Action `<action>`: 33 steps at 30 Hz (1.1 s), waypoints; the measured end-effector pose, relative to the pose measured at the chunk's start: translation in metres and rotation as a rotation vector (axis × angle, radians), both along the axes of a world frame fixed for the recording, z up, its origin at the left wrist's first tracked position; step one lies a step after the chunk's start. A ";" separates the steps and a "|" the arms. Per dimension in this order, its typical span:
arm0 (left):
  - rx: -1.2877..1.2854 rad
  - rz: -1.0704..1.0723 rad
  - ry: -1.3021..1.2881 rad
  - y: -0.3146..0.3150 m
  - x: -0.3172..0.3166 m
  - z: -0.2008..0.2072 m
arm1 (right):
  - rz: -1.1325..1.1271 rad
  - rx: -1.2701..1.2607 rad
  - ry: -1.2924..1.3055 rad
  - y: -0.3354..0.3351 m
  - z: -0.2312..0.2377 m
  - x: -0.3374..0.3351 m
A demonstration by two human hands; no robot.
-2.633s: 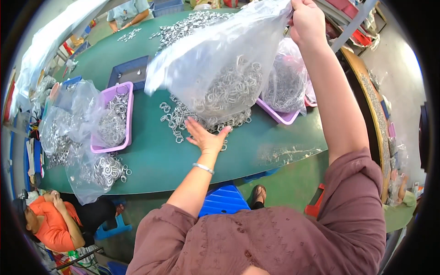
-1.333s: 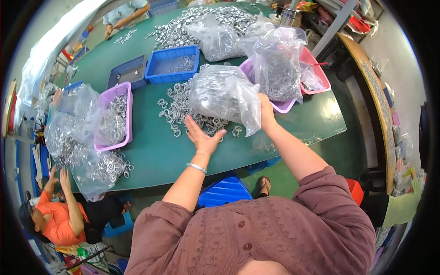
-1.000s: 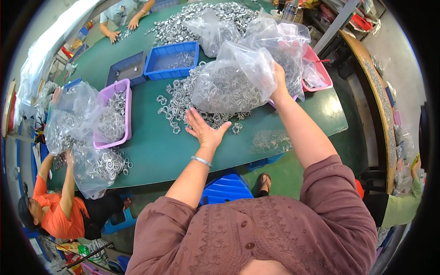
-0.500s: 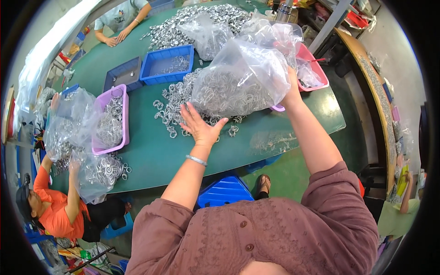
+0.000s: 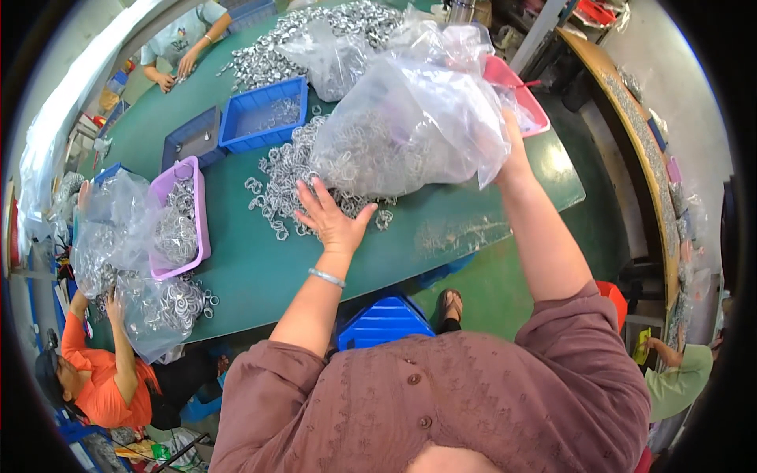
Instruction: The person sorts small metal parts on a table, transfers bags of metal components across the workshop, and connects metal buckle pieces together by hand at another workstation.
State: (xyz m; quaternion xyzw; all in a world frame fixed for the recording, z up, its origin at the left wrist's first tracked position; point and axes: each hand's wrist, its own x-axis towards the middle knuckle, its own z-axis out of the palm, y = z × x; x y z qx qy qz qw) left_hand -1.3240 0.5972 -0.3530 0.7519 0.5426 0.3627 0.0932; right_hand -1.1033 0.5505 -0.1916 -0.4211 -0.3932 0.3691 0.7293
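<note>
A large clear plastic bag (image 5: 441, 102) lies on its side on the green table, with many silvery metal rings (image 5: 288, 169) showing inside it and heaped at its left. My right hand (image 5: 512, 150) grips the bag's right end; its fingers are partly hidden by the film. With fingers spread, my left hand (image 5: 335, 221) is held over the near edge of the ring heap, palm down, holding nothing. Whether its fingertips touch the rings I cannot tell. One loose ring (image 5: 384, 219) lies just right of my left thumb.
Beyond the heap sit a blue tray (image 5: 264, 134) and a grey tray (image 5: 206, 118). A pink basket (image 5: 202, 221) of metal parts stands left, near a co-worker in orange (image 5: 118, 394). Another person works at the far edge. A blue stool (image 5: 386, 322) is below the table.
The bag's right end has been drawn to the right by my right hand, and the film looks more stretched out. My left hand stays spread beside the rings. The whole view has shifted slightly.
</note>
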 end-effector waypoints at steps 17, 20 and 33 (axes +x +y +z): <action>-0.203 -0.046 0.110 -0.047 -0.020 -0.023 | -0.020 -0.132 -0.137 -0.014 0.012 0.036; -0.248 -0.054 0.130 -0.050 -0.024 -0.026 | -0.132 -0.124 -0.404 -0.022 0.028 0.040; -0.453 -0.039 0.160 -0.069 -0.027 -0.030 | -0.209 -0.404 -0.164 -0.066 0.031 0.101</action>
